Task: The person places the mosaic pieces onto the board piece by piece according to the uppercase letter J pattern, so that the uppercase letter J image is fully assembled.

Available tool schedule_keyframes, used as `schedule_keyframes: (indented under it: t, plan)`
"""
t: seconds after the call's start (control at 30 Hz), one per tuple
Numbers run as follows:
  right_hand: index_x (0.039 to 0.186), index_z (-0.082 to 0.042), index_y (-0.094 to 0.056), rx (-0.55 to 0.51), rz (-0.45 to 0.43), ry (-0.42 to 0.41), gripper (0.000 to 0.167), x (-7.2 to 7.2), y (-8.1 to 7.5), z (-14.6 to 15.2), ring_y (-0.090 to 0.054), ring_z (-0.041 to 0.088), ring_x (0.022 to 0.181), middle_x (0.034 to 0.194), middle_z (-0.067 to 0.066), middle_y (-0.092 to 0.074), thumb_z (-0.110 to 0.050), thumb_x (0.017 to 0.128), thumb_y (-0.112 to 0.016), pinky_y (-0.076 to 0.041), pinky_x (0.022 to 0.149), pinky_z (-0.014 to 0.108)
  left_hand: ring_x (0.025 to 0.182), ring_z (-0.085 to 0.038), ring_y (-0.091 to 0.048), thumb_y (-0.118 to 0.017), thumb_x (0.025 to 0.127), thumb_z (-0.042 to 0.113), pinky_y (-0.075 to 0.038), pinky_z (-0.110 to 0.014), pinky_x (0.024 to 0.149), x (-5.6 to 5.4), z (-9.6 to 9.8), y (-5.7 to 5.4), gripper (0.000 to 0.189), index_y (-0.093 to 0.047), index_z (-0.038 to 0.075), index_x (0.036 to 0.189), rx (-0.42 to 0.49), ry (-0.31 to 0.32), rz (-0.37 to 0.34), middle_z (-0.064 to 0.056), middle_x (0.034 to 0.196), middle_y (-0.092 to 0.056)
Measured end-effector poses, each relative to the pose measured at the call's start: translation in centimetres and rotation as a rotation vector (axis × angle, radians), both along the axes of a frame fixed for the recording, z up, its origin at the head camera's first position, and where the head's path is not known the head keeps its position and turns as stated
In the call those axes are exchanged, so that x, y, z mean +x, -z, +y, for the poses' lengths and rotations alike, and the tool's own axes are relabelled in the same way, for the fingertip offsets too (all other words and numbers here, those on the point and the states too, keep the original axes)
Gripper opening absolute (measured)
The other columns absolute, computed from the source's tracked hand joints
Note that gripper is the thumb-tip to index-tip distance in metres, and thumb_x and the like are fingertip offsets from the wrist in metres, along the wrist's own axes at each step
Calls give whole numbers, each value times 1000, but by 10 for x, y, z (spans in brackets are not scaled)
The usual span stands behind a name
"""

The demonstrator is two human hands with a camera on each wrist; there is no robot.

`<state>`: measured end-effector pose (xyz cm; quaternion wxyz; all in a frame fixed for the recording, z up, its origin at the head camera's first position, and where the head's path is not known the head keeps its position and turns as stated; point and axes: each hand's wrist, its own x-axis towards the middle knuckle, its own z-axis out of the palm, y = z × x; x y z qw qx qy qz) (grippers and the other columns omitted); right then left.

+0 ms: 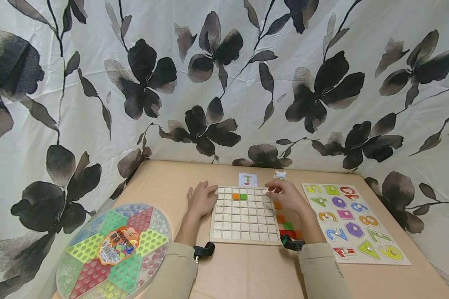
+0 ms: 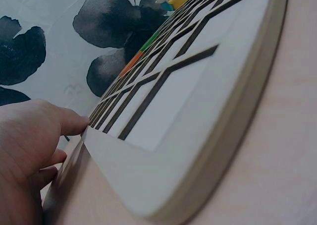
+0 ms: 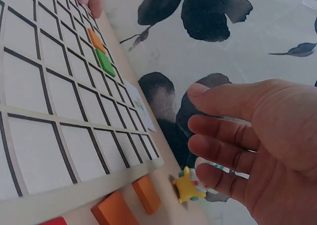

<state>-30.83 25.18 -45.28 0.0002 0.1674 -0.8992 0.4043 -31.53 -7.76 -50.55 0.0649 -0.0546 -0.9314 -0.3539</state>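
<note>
A white grid board (image 1: 245, 241) with a pale wooden rim lies in front of me. An orange tile (image 1: 235, 196) and a green tile (image 1: 243, 197) sit side by side in its second row from the top. My left hand (image 1: 203, 199) rests at the board's upper left edge, its index fingertip right at the rim in the left wrist view. Over the upper right corner is my right hand (image 1: 286, 195); its fingers (image 3: 220, 153) are loosely bent with nothing between them. Below it, loose orange tiles (image 3: 115, 210) lie along the board's right edge.
Further down that edge are a green tile (image 1: 288, 226) and red tiles (image 1: 289, 234). Behind the board lie a pattern card (image 1: 247, 179) and a small figurine (image 1: 280, 175). A number puzzle board (image 1: 348, 243) lies right, a round game board (image 1: 91, 276) left. A floral curtain (image 1: 262, 95) hangs behind.
</note>
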Motion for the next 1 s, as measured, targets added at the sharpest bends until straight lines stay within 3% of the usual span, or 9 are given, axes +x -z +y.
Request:
schedule_keyframes:
  t: [0.23, 0.6, 1.0]
  plan:
    - [132, -7, -70, 33, -115, 55, 32, 1, 3, 12, -55, 27, 103, 117, 9, -66, -15, 101, -68, -47, 83, 35, 156, -42, -30, -62, 101, 26, -5, -67, 127, 0, 1, 1, 39, -69, 18, 138, -2, 1, 10, -20, 162, -43]
    - [125, -7, -74, 96, -134, 48, 28, -1, 8, 24, -56, 26, 98, 110, 8, -69, -14, 98, -71, -47, 84, 35, 156, -42, -30, -61, 101, 26, -5, -68, 127, 1, 0, 0, 38, -69, 18, 138, -5, 3, 10, -20, 163, -43]
    - [113, 0, -77, 140, -105, -42, 22, -4, 20, 30, -62, 20, 91, 105, 10, -76, -2, 91, -75, -52, 81, 32, 157, -42, -29, -61, 102, 27, -4, -66, 128, 3, 0, -2, 39, -68, 18, 139, 6, 2, 12, -20, 163, -42]
